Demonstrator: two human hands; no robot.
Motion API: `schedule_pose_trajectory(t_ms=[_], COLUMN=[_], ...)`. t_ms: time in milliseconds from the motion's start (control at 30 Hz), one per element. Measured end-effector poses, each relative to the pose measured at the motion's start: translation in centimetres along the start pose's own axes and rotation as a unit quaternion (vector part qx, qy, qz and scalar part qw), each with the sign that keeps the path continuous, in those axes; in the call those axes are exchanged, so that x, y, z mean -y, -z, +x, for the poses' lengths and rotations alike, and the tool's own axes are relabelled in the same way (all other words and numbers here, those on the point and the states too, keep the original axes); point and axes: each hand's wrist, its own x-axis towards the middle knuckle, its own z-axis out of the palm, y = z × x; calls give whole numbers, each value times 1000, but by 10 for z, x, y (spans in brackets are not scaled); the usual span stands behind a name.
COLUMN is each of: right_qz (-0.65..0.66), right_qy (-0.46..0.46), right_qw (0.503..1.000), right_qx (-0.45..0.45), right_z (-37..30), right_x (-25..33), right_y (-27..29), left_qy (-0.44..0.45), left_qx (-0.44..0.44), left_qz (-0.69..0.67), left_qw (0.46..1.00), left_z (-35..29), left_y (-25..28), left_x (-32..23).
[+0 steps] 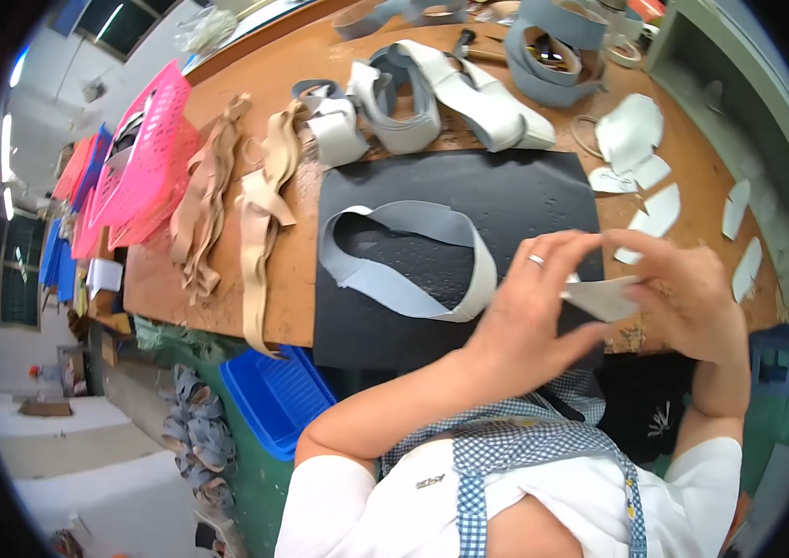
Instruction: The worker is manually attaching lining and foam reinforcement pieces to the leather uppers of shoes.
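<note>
My right hand (692,293) pinches a small cream-white flat piece (599,299) between thumb and fingers. Around the other end of that piece, my left hand (525,321) has its thumb and fingers apart, wearing a ring; its fingertips come close to the right hand's. Whether the left fingers touch the piece is hard to see. Just left of it, a grey-blue and white strip joined in a loop (399,296) stands on edge on a black mat (543,195).
White and grey rolled bands (478,107) lie behind the mat, with a grey coil (557,88) beyond. Cut white pieces (632,135) are scattered at right. Tan strips (264,214) and a pink basket (148,158) lie left. A blue crate (274,400) sits below the table edge.
</note>
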Motion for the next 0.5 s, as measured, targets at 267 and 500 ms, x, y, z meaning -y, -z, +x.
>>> schedule_pose_trajectory(t_ms=[267,500], right_qz=[439,837], right_qy=[-184,-206], right_qw=[879,507], right_qx=[-2,-1], right_z=[-20,-45], right_x=[25,29], right_y=[-72,-175], left_qy=[229,226], left_qx=[-108,-99], left_qz=[-220,-290], left_qw=[942,925], left_z=[-40,-62], left_y=[32,25], left_x=[20,-4])
